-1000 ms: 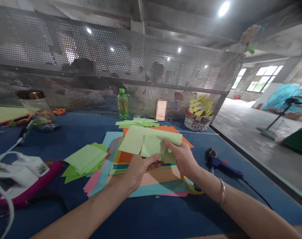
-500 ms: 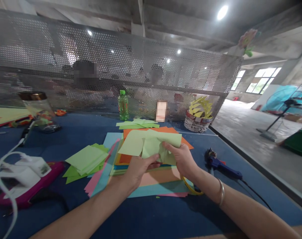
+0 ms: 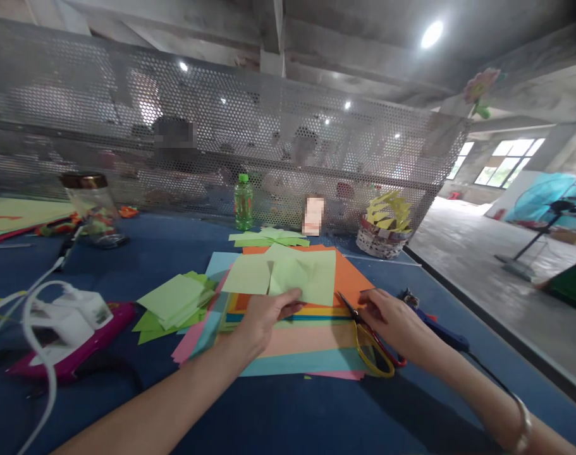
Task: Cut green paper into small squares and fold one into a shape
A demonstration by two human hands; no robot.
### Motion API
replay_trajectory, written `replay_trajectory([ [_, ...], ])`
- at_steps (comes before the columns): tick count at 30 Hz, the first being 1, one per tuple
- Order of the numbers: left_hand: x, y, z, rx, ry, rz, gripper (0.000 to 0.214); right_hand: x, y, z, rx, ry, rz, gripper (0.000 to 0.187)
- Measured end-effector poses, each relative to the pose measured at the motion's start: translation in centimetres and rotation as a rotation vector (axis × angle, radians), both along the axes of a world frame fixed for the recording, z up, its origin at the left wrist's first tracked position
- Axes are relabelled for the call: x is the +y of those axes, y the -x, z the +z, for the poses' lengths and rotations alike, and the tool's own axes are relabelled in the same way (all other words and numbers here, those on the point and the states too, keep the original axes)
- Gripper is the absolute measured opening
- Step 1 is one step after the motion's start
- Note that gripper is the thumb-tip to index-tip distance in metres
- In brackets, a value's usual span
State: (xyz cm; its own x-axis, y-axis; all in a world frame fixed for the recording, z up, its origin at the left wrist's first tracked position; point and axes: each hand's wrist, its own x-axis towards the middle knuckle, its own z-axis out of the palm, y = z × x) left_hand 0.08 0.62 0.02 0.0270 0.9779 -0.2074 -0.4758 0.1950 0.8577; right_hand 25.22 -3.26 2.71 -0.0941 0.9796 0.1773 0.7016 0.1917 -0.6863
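"Since the earlier frame, the right hand (image 3: 387, 319) has left the pale green sheet (image 3: 318, 278) and shifted right, exposing the scissors (image 3: 356, 314). What could go wrong?"

"Snagging, I'd judge. Those scissors lie across the right edge of the paper stack (image 3: 311, 341), tips pointing towards the sheet above its middle. A knock to their handles might push the points into it."

"And the sheet itself?"

"Only the left hand (image 3: 263, 322) has it, so a loose pinch could let it twist or slide on the stack."

"How do the hands stand?"

"Left: thumb and fingers closed on the sheet's lower edge, over the stack's middle. Right: fingers half curled, just right of the stack, close beside the scissors; I can't tell whether it touches them."

"Anything else close?"

"One blue corded tool (image 3: 444, 332), farther right of the stack; a careless elbow or wrist could catch its cord."
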Motion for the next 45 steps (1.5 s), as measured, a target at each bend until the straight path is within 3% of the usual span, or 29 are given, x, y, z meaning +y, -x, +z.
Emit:
replay_trajectory([
  [2,0.1,-0.1,-0.1,0.001,0.007,0.011,0.026,-1.5,-1.2,-0.6,-0.312,0.006,-0.022,0.018],
  [4,0.2,-0.1,-0.2,0.005,0.015,0.024,0.023,-2.8,-1.6,-1.1,-0.443,0.030,-0.008,0.018],
  [10,0.5,0.0,-0.3,-0.001,0.013,0.097,0.013,-3.4,-1.6,-2.0,-0.462,0.057,0.024,0.047],
  [13,0.7,0.3,-0.2,-0.021,0.006,0.142,0.012,-3.1,-1.7,-1.9,-0.309,0.084,-0.001,0.052],
  [16,1.0,0.5,0.0,-0.050,0.011,0.168,0.010,-3.6,-0.7,-0.9,0.047,0.149,0.005,0.058],
  [19,1.3,0.7,0.2,-0.083,0.012,0.183,0.010,-4.6,1.8,0.5,0.397,0.340,0.113,0.061],
  [23,1.4,1.0,0.7,-0.132,-0.008,0.201,0.019,-5.2,5.5,1.3,0.536,0.520,0.202,0.052],
  [28,1.2,1.6,1.8,-0.182,-0.003,0.198,0.019,-3.6,8.7,0.8,0.528,0.492,0.288,0.050],
  [33,1.2,2.2,2.8,-0.221,-0.002,0.209,0.014,-1.9,11.0,1.1,0.410,0.356,0.303,0.045],
  [41,1.5,2.9,3.5,-0.282,-0.032,0.261,0.011,-1.9,12.1,1.7,0.243,0.211,0.311,0.036],
  [45,1.6,3.2,3.6,-0.301,-0.068,0.265,0.014,-2.0,12.3,1.9,0.213,0.226,0.288,0.039],
])
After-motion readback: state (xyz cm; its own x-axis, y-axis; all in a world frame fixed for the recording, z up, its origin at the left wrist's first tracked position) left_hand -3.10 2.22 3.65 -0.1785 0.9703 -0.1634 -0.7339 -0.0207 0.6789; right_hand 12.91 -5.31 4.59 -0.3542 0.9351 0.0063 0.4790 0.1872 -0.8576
